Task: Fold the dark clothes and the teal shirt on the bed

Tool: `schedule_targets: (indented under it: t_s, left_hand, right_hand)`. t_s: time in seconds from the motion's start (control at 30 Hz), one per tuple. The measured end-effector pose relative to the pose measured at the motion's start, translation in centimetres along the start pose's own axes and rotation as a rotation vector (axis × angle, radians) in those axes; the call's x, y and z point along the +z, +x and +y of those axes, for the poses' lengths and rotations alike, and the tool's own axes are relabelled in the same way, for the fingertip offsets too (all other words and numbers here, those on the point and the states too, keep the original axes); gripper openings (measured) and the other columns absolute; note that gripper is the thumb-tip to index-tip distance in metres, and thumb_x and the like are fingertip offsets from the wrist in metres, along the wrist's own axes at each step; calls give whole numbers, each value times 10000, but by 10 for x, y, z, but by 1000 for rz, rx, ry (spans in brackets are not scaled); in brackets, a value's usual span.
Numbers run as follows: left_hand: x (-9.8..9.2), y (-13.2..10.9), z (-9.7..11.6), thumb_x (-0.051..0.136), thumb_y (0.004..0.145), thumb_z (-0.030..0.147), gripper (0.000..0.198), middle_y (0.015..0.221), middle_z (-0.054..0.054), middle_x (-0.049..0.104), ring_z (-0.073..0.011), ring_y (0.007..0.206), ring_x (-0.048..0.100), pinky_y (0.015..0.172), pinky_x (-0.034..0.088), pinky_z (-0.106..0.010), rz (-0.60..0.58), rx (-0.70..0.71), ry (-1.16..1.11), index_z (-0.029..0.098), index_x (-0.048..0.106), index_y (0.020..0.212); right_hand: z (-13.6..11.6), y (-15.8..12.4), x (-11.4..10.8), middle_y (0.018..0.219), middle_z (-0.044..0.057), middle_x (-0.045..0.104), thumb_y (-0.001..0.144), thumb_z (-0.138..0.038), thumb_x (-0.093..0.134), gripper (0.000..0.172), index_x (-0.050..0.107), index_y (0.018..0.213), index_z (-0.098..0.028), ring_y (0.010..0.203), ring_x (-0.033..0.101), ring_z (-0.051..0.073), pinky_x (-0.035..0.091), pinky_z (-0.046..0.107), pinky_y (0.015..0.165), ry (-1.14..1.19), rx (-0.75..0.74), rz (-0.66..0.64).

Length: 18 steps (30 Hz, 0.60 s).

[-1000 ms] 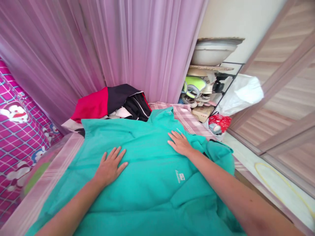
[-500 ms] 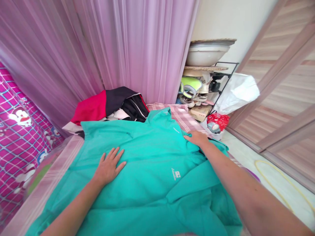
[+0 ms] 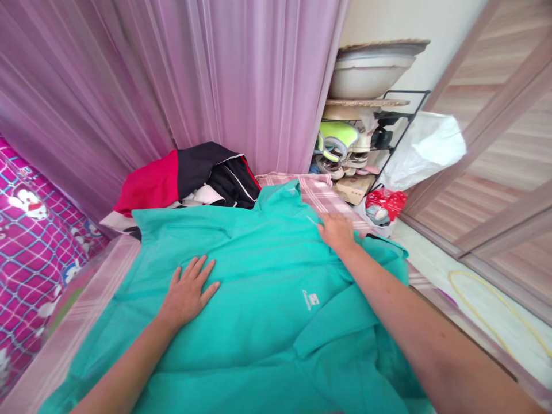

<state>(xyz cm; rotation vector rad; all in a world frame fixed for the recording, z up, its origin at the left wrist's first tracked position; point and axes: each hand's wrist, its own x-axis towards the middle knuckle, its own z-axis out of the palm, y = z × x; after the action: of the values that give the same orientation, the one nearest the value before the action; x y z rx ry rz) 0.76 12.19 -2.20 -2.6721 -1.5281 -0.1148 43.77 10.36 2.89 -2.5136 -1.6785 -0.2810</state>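
Observation:
A teal jacket [image 3: 259, 322] with a stand-up collar and a small white chest logo lies spread out, front side up. My left hand [image 3: 190, 290] rests flat on its body with the fingers spread, holding nothing. Over at the shoulder beside the collar, my right hand [image 3: 338, 231] touches the fabric. Its fingers are blurred and partly turned away, so whether they grip the cloth cannot be made out. One sleeve lies folded across the lower right of the jacket.
Under the jacket is a pink checked cloth [image 3: 317, 192]. Red, black and white clothes [image 3: 150, 181] lie bunched behind it, against a purple curtain [image 3: 259, 86]. A rack [image 3: 411, 115] with basins and shoes stands at back right; patterned pink bedding [image 3: 26, 253] is at left.
My right hand has shifted slightly left and away from me, from pinching the shoulder edge to lying near the collar. My left hand stays on the jacket. The view has shifted slightly.

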Motion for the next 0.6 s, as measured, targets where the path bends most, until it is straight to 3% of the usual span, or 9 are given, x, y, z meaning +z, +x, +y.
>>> schedule_targets:
  t_s: [0.07,0.23,0.4,0.47,0.53,0.6]
  left_hand:
    - [0,0,0,365,937,566,629,1573,-91,365,-314,1461,302,1151,246,-602,-6,-6,6,270,409,1490]
    - [1,-1,0,372,935,570,628,1578,-80,361,-313,1463,296,1157,241,-594,-5,-6,1,284,402,1493]
    - [1,0,0,387,934,562,629,1586,-84,341,-318,1465,292,1157,235,-600,-6,-10,4,287,388,1500]
    - [0,0,1,385,934,563,633,1586,-92,339,-323,1464,293,1150,247,-608,-17,-8,10,273,396,1497]
    - [-1,0,2,377,936,565,634,1582,-96,347,-323,1463,295,1145,252,-614,-18,0,20,262,404,1493]
    - [-1,-1,2,362,942,566,630,1577,-93,357,-318,1461,300,1145,256,-611,-3,10,27,262,406,1491]
  right_hand:
    - [-1,4,5,1197,173,673,921,-326,509,367,643,1221,-163,1141,599,300,435,403,953,2,3,-67]
    - [12,22,25,1180,163,693,939,-323,494,348,669,1207,-189,1095,644,296,475,385,881,65,201,-162]
    - [16,28,29,1180,173,689,953,-249,438,345,671,1196,-172,1100,639,290,474,384,882,98,275,-144]
    - [9,23,25,1190,192,677,962,-227,385,382,654,1220,-143,1118,622,296,465,400,905,89,294,-78]
    - [-3,14,23,1280,193,635,975,-243,338,432,608,1294,-134,1197,568,303,420,440,987,89,181,29]
    - [-16,4,26,1430,155,538,990,-318,312,489,525,1399,-157,1325,460,295,325,462,1097,100,-84,68]
